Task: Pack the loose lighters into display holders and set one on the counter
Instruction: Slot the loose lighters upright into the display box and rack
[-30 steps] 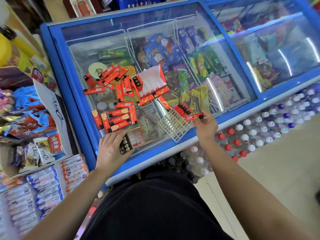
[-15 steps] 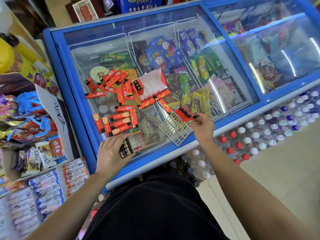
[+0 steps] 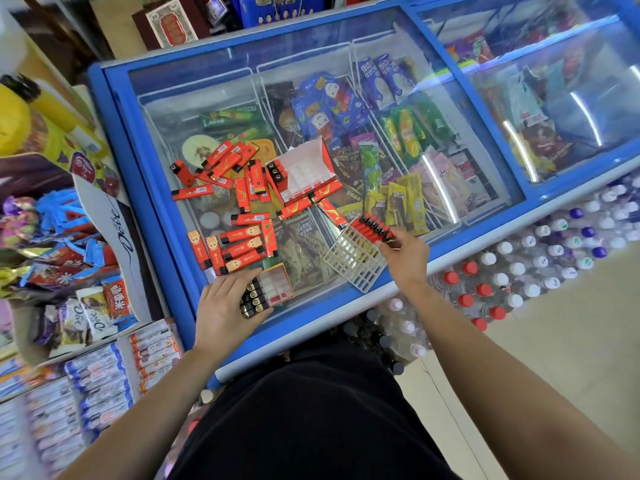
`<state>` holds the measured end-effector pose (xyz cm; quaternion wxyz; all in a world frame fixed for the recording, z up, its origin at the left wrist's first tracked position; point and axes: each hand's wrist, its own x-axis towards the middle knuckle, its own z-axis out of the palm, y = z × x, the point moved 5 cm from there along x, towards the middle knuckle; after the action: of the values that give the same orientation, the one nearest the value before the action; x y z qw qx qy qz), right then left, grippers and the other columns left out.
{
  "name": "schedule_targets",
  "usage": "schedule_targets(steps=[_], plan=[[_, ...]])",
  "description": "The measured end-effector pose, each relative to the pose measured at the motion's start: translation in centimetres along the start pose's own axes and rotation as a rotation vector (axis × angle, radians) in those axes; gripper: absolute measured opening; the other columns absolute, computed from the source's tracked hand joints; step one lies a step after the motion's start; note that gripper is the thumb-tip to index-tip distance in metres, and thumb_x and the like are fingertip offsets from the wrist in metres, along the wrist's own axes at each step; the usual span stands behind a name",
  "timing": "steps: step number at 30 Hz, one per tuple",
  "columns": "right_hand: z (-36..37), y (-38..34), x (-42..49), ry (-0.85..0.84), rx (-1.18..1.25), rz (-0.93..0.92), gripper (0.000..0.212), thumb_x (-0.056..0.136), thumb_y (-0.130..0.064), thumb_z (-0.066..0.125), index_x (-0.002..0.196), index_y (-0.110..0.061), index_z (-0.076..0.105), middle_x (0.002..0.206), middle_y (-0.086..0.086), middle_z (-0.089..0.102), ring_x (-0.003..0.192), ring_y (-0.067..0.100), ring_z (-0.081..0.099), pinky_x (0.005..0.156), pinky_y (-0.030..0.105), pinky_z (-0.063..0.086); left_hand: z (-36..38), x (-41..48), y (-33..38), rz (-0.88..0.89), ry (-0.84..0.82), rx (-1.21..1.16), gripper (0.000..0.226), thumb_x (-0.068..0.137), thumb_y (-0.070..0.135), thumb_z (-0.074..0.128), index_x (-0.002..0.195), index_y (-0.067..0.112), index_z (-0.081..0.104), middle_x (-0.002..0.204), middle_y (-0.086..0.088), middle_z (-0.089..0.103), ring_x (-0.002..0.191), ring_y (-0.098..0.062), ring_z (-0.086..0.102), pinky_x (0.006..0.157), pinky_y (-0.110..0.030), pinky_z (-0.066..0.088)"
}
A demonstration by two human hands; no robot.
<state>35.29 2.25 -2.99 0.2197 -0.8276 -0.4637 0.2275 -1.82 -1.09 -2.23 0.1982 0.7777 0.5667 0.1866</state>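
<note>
1. The loose lighters (image 3: 239,188) lie scattered on the freezer lid (image 3: 156,202), centre-left of frame. We think the lid serves as work top because it is flat and near.
2. The left hand (image 3: 225,306), lower centre-left, clasps the small holder (image 3: 273,289) betw. thumb and fingers. The fingers lie over the black lighter heads, prob. to stop the holder sliding on the glass.
3. The right hand (image 3: 405,254), right of centre, pinches with its fingertips the nearest lighter of the red row (image 3: 370,225). This row stands along the far edge of the grid holder (image 3: 349,261), so the other cells stay free for filling.
4. The box holder (image 3: 304,171), upper centre, lies open with few lighters at its left end.
5. We judge: filling step, far from done. Many lighters are loose, and no holder is full yet.
</note>
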Motion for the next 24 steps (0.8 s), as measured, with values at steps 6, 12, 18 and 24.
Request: schedule_targets(steps=[6, 12, 18, 24], plan=[[0.5, 0.7, 0.1, -0.077, 0.029, 0.046, 0.034, 0.091, -0.036, 0.072, 0.119, -0.016, 0.071, 0.096, 0.006, 0.075, 0.091, 0.026, 0.068, 0.075, 0.031, 0.047, 0.0, 0.0, 0.0, -0.008, -0.017, 0.003, 0.077, 0.070, 0.041, 0.091, 0.138, 0.023, 0.058, 0.125, 0.005, 0.067, 0.115, -0.021, 0.059, 0.094, -0.037, 0.043], [2.2, -0.1, -1.7, -0.121, 0.058, 0.096, 0.030, 0.088, -0.043, 0.073, 0.096, -0.014, 0.072, 0.082, -0.003, 0.072, 0.077, 0.020, 0.066, 0.067, 0.032, 0.046, -0.2, 0.0, 0.2, -0.034, -0.016, -0.008, 0.077, 0.068, 0.040, 0.092, 0.136, 0.024, 0.059, 0.123, 0.007, 0.067, 0.114, -0.020, 0.059, 0.093, -0.037, 0.042], [5.4, -3.3, -5.4, -0.170, 0.105, 0.049, 0.023, 0.089, -0.043, 0.073, 0.098, -0.022, 0.070, 0.080, -0.013, 0.067, 0.076, 0.011, 0.062, 0.066, 0.030, 0.042, -0.1, 0.0, 0.2, -0.067, -0.041, -0.028, 0.075, 0.070, 0.043, 0.090, 0.137, 0.027, 0.058, 0.125, 0.010, 0.065, 0.117, -0.018, 0.057, 0.096, -0.035, 0.041], [5.9, -3.5, -6.2, -0.288, 0.078, 0.007, 0.028, 0.090, -0.014, 0.071, 0.117, -0.018, 0.066, 0.093, -0.009, 0.067, 0.089, 0.014, 0.064, 0.074, 0.025, 0.044, -0.3, 0.0, 0.2, -0.087, -0.074, -0.035, 0.076, 0.071, 0.045, 0.086, 0.138, 0.030, 0.056, 0.126, 0.013, 0.062, 0.118, -0.016, 0.055, 0.098, -0.029, 0.036]])
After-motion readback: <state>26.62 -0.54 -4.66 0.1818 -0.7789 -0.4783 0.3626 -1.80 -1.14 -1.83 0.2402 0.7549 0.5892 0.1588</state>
